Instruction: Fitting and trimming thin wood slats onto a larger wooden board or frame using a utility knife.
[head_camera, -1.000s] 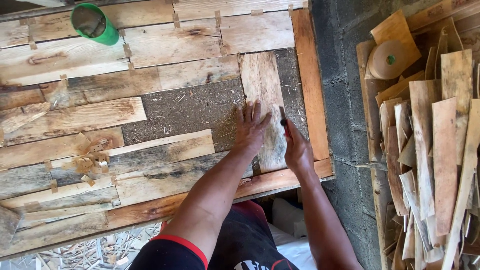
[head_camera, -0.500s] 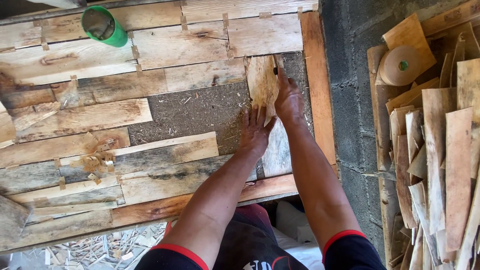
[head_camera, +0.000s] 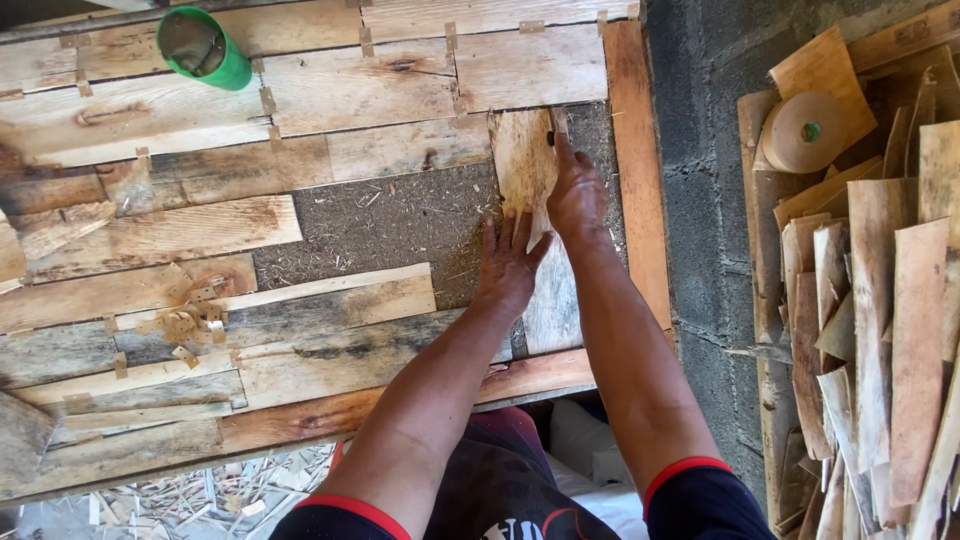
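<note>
The left hand (head_camera: 508, 265) is lying flat and released, pinning a vertical veneer strip (head_camera: 530, 200) on the counter (head_camera: 640, 190). The right hand (head_camera: 575, 190) is grasping a small dark tool (type unclear) at the strip's top. Pressing firmly should be preventing slippage.

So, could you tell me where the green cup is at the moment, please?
In the head view the green cup lies on its side on the wooden boards at the upper left, well away from both hands.
</note>
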